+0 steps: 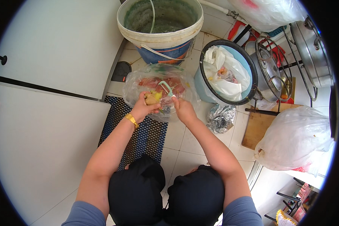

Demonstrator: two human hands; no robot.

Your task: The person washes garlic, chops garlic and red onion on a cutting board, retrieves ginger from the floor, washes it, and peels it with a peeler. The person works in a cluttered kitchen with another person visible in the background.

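A knobby, partly peeled root that looks like ginger (pixel 152 98) is held in my left hand (pixel 144 106), its bared part yellow. My right hand (pixel 183 108) grips the handle of a pale green peeler (pixel 165 87), whose head points up and left, just right of the root. Below both hands a clear plastic bag (pixel 132 87) lies spread on the tiled floor, with reddish pieces showing in it; what they are I cannot tell.
A large bucket (pixel 161 39) stands beyond the bag. To the right are a light blue bin (pixel 199 84) lined with a white bag, crumpled foil (pixel 221 118), a wooden board (pixel 254 127) and a metal rack (pixel 282 67). White cabinet doors (pixel 50 135) fill the left; a woven mat (pixel 141 138) lies below.
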